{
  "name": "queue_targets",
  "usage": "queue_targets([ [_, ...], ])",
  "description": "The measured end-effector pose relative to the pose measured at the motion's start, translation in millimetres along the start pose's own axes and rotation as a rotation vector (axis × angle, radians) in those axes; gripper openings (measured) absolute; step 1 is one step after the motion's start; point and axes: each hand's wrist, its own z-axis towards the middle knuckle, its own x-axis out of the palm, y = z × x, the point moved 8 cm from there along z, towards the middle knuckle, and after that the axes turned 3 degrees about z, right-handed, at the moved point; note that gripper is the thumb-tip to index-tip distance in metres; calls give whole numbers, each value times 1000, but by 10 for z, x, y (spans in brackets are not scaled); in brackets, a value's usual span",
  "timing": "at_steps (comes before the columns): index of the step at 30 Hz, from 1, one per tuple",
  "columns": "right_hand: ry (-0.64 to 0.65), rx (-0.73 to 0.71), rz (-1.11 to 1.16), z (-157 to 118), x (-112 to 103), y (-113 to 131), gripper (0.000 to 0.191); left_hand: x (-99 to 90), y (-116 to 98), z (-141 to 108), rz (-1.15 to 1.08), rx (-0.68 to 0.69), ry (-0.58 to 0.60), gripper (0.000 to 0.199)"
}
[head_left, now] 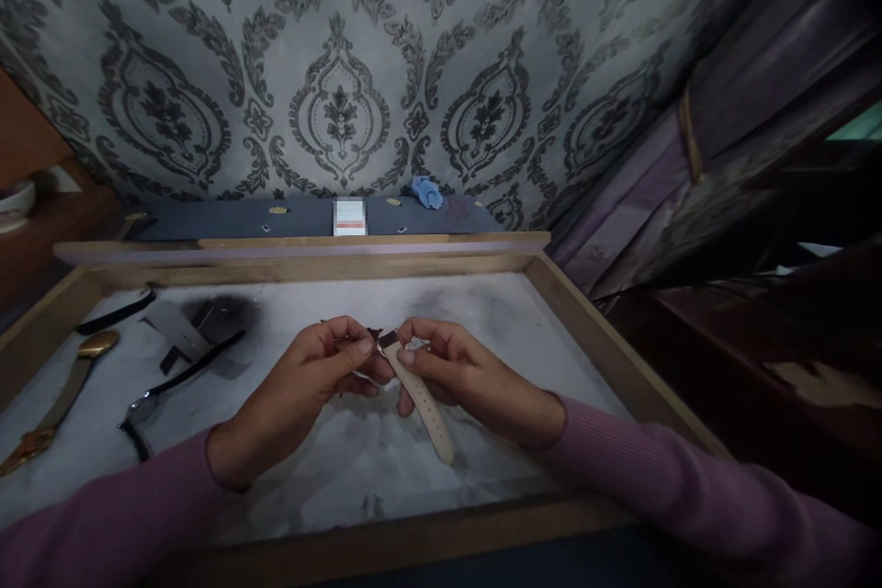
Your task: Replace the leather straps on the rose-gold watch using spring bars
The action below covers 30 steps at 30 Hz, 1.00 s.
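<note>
Between my hands, above the white-lined tray, is a wristwatch with a pale beige strap. The strap's underside shows; its row of holes and rounded tip slant down to the right. My left hand is closed in a pinch at the strap's upper end, next to a small shiny metal part; its fingers hide most of the watch. My right hand pinches the same strap from the right, thumb on its face and fingers curled behind. A dark brown band lies across the strap's upper end.
At the tray's left lie a gold watch, a black-strapped watch, a black strap and a grey tag-like piece. Wooden rims border the tray. Behind it are a white card and a crumpled blue cloth.
</note>
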Motion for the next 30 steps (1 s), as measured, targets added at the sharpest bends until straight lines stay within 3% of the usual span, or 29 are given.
queue_targets([
  [13,23,-20,-27,17,24,-12,30,16,46,14,32,7,-3,20],
  [19,-92,7,-112,27,-184,74,21,-63,-70,34,172,22,-45,22],
  [22,-166,38,-121,34,-380,125,13,-187,-216,71,390,101,-79,19],
  [25,-239,150,-197,33,-582,74,11,-228,-340,122,817,219,-76,14],
  [28,-243,164,-230,50,-692,56,14,-176,-396,181,1178,361,-58,13],
  [30,-224,157,-249,65,-728,47,14,-113,-396,232,1261,444,-4,14],
])
